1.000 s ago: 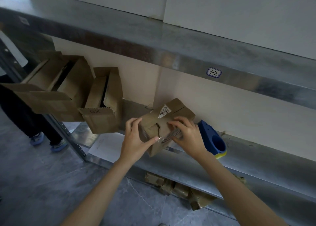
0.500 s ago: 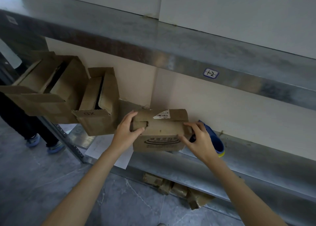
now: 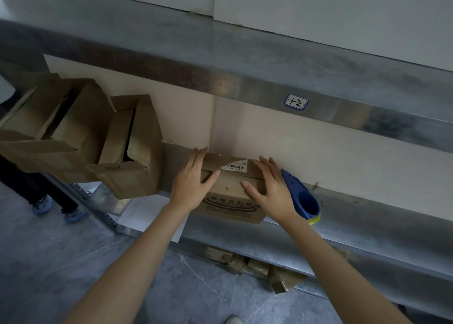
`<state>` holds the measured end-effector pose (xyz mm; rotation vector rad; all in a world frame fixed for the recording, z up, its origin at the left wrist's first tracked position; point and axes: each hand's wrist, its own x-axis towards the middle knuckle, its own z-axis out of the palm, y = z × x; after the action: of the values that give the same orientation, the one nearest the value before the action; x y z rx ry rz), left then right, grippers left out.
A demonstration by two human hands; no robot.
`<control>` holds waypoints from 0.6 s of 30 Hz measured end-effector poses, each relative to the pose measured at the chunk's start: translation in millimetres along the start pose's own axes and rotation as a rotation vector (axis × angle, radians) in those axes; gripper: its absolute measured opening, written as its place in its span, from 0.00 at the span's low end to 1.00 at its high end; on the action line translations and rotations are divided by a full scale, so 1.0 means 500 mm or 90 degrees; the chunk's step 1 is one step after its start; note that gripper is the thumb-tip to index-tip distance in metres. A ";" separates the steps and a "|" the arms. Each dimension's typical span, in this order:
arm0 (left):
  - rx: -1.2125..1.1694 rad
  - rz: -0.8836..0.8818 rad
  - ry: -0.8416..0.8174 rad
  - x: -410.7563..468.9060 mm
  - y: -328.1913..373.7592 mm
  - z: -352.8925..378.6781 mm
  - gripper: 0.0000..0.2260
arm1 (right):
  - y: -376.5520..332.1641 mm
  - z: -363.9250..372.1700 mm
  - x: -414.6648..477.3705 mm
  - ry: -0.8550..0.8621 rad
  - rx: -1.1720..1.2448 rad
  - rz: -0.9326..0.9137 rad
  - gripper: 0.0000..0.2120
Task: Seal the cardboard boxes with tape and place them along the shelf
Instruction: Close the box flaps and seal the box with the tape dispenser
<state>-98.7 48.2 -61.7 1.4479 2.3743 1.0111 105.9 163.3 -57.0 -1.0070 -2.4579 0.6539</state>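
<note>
The box [image 3: 232,201], tilted a second ago, now sits level on the shelf [image 3: 367,228]. Your left hand [image 3: 192,183] and right hand [image 3: 270,191] press its flaps flat, fingers straight. Taping appears next.

We faced a cream wall [image 3: 331,156] behind a steel shelf [image 3: 382,228], with white panels [image 3: 331,12] above the upper shelf [image 3: 220,51]. Below us lay a grey, veined tile floor [image 3: 49,262].
</note>
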 end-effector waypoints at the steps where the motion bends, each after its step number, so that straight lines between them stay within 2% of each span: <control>1: -0.003 0.006 -0.002 0.000 -0.002 0.000 0.33 | 0.001 0.006 0.001 -0.003 0.003 0.007 0.31; 4: -0.038 0.042 0.017 0.001 -0.008 0.007 0.27 | 0.006 0.018 0.002 0.005 0.006 0.015 0.32; 10: -0.093 0.063 0.029 -0.002 -0.016 0.017 0.27 | 0.010 0.030 -0.001 0.054 0.031 0.007 0.31; 13: -0.144 0.064 0.030 -0.004 -0.020 0.017 0.24 | 0.012 0.035 -0.001 0.077 0.062 -0.002 0.29; 18: -0.183 0.036 0.013 0.005 -0.014 0.011 0.23 | 0.015 0.023 0.008 0.039 0.074 0.015 0.30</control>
<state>-102.5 50.6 -69.8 1.4089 2.1035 1.3221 101.2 167.9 -69.9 -0.9982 -2.3294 0.7523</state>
